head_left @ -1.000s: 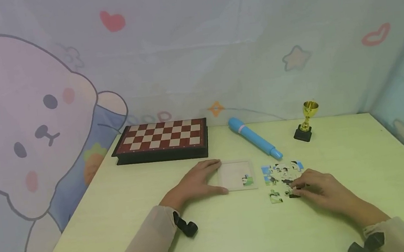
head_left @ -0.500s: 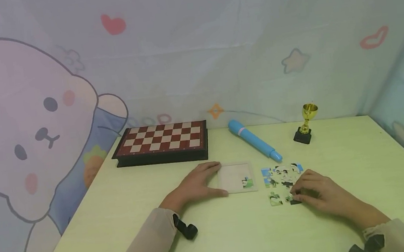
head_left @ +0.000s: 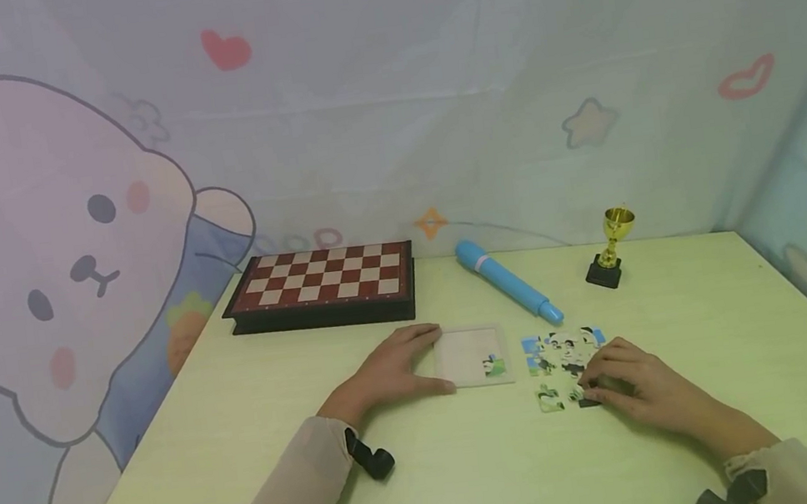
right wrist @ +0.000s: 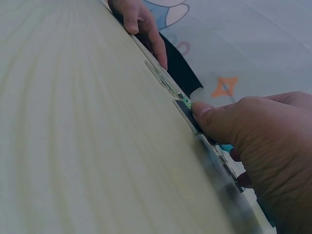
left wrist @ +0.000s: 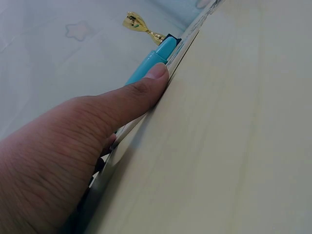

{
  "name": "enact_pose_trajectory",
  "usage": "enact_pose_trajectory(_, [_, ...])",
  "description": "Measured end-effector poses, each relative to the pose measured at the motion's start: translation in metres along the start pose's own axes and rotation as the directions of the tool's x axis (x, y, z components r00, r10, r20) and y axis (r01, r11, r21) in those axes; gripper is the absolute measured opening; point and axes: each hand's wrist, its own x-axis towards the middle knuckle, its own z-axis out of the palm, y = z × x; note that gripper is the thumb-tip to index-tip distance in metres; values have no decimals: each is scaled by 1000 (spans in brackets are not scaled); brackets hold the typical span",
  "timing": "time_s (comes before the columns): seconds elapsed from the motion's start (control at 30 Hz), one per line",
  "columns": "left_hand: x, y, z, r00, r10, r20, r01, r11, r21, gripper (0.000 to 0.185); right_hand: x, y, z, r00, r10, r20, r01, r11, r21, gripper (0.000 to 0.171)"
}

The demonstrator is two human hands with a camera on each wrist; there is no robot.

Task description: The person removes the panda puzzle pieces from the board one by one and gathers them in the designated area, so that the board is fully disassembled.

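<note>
1. Head view: the step in hand seems to be picking one loose puzzle piece (head_left: 586,399) from the pile of puzzle pieces (head_left: 563,353), right of the frame centre. To do it well, I judge the fingertips should grip only this one piece and lift it straight, so the neighbours do not scatter. The right hand (head_left: 636,391) lies low on the table (head_left: 477,478), fingers curled, pinching the dark piece. The left hand (head_left: 388,370) lies flat, fingers straight, touching the left edge of the clear tray (head_left: 472,355) in the middle of the frame.

2. Left wrist view: the left hand (left wrist: 73,146) fills the lower left, its thumb stretched along the tray edge; it presses and does not grasp. This should keep the tray steady.

3. Right wrist view: the right hand (right wrist: 253,131) is at the right, its thumb tip on the dark puzzle piece (right wrist: 187,111).
</note>
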Motion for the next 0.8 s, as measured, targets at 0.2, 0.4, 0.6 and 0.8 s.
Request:
enact_pose_trajectory(0.2, [1, -2, 1, 1000, 4, -4, -4, 1000, -2, 102, 1, 1, 1, 998, -56, -21, 56, 998, 14, 40])
enact_pose_trajectory(0.4, [1, -1, 1, 1000, 3, 0, -3, 1000, 1, 103, 1, 1, 1, 998, -65, -25, 65, 998, 5, 40])
enact_pose_trajectory(0.6, [0, 0, 0, 1000, 1, 0, -1, 1000, 4, 104, 2, 2, 2, 996, -87, -38, 87, 996, 9, 41])
enact_pose_trajectory(0.8, [0, -1, 1, 1000, 4, -4, -4, 1000, 1, 104, 2, 1, 2, 997, -73, -33, 74, 997, 8, 41])
